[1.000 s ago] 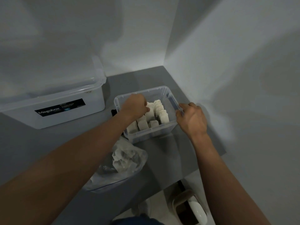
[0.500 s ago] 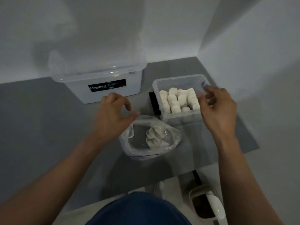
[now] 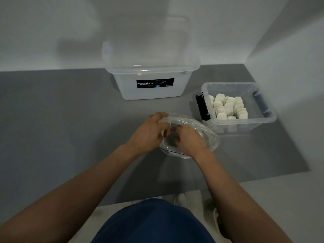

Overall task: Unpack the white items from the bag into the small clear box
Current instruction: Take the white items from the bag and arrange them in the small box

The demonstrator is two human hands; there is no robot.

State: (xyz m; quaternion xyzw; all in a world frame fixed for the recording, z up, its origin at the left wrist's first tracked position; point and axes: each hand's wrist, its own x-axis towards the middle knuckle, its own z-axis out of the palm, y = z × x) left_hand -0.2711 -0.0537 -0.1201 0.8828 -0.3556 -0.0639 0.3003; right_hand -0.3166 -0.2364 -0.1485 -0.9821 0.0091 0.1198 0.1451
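Under R hand (image 3: 190, 140), bag (image 3: 209, 137) w/ L hand (image 3: 149, 132) gripping rim.

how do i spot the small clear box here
On the grey table, a big lidded tub labelled Megabox stands by the back wall. The small box sits right of it, by the side wall. Unlike the tub, it is lidless, with white items inside and a black clip on its left end.

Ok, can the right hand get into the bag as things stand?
Probably yes. The left hand holds the bag open by its rim, and the right hand sits in the mouth with nothing across it. What its fingers touch inside is hidden.
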